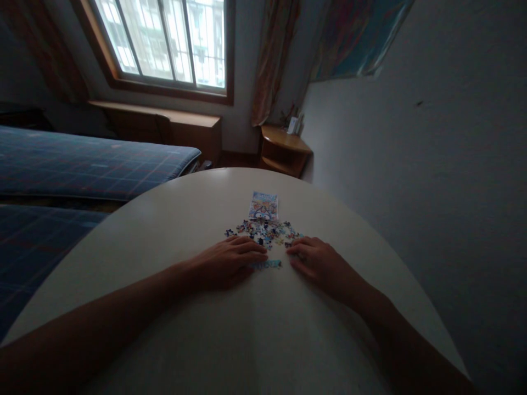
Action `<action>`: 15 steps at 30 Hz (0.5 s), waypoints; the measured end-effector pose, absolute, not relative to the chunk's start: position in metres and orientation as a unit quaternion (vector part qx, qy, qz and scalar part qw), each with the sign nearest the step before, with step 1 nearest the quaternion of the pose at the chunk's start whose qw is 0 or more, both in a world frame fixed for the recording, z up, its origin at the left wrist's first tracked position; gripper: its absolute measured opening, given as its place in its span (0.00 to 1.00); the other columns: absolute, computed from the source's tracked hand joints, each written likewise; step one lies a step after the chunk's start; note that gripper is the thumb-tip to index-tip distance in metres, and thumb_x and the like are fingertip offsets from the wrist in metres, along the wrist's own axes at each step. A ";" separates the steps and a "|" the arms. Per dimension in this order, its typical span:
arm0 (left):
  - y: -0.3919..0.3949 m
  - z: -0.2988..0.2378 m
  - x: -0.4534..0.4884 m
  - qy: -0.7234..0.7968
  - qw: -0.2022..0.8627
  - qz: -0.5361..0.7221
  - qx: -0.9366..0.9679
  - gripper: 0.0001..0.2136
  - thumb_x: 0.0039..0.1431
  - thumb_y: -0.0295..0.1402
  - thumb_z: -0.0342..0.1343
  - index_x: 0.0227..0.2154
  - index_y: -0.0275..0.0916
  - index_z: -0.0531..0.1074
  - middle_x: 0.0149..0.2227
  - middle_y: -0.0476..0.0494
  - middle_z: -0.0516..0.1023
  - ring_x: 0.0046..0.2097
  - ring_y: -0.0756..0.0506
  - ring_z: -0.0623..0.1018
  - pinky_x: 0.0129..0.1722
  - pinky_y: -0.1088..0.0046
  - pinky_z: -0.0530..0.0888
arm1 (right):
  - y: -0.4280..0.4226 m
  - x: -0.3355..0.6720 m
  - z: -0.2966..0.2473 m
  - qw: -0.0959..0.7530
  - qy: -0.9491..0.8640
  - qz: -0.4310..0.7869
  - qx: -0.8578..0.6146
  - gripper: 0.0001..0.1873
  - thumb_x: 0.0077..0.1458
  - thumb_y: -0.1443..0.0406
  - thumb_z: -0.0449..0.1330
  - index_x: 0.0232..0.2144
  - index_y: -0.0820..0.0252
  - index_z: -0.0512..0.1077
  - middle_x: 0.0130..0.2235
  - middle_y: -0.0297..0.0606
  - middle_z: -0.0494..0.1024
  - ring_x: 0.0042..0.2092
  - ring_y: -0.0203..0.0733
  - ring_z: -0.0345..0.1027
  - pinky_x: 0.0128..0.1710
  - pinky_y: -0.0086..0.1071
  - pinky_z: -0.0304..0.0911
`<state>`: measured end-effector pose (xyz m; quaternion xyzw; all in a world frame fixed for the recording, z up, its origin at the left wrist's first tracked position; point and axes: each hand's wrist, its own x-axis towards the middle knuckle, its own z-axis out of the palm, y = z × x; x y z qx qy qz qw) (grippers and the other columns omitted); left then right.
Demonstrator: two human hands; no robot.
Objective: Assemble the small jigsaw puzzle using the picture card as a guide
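Both of my hands rest on a round white table. My left hand lies flat with fingers stretched toward a short joined strip of bluish puzzle pieces. My right hand lies palm down on the other side of that strip, fingers extended and slightly apart. Just beyond my fingertips is a scatter of several loose puzzle pieces. A small printed picture card lies behind the pile. Neither hand holds anything that I can see.
A bed with a blue checked cover runs along the left. A window with curtains is at the back. A small wooden corner shelf stands by the white wall on the right.
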<state>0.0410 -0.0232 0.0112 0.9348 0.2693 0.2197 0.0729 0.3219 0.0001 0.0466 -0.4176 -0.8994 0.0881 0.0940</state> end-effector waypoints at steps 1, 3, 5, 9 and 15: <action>-0.023 0.011 0.040 0.292 0.065 0.219 0.929 0.20 0.64 0.30 0.54 0.58 0.42 0.67 0.59 0.39 0.71 0.60 0.38 0.69 0.61 0.54 0.67 | 0.000 0.324 0.046 0.095 -0.900 0.082 -0.417 0.17 0.59 0.61 0.61 0.51 0.57 0.75 0.55 0.46 0.76 0.55 0.51 0.69 0.55 0.48 0.64; -0.023 0.008 0.039 0.337 0.050 0.225 0.913 0.22 0.61 0.32 0.57 0.59 0.42 0.66 0.62 0.38 0.67 0.63 0.36 0.65 0.62 0.50 0.65 | 0.000 0.325 0.044 0.100 -0.903 0.066 -0.413 0.29 0.60 0.56 0.61 0.61 0.56 0.66 0.63 0.48 0.67 0.64 0.54 0.59 0.61 0.51 0.58; -0.022 0.004 0.038 0.378 0.039 0.240 0.893 0.24 0.60 0.33 0.59 0.59 0.41 0.65 0.65 0.37 0.62 0.66 0.34 0.60 0.64 0.49 0.63 | 0.000 0.323 0.038 0.088 -0.909 0.059 -0.403 0.33 0.64 0.54 0.55 0.67 0.55 0.56 0.69 0.46 0.56 0.70 0.54 0.46 0.65 0.52 0.51; -0.017 -0.006 0.035 0.447 0.015 0.253 0.858 0.28 0.61 0.42 0.60 0.61 0.41 0.62 0.67 0.36 0.58 0.68 0.33 0.55 0.65 0.48 0.61 | 0.002 0.314 0.023 0.038 -0.926 0.063 -0.370 0.31 0.68 0.57 0.46 0.70 0.54 0.47 0.72 0.41 0.47 0.72 0.54 0.36 0.68 0.54 0.42; -0.013 -0.013 0.034 0.506 0.001 0.249 0.826 0.34 0.59 0.52 0.59 0.63 0.40 0.60 0.68 0.34 0.58 0.69 0.30 0.55 0.64 0.45 0.61 | 0.008 0.310 0.015 0.042 -0.921 0.036 -0.386 0.29 0.69 0.58 0.45 0.70 0.50 0.49 0.71 0.39 0.49 0.71 0.54 0.41 0.67 0.55 0.43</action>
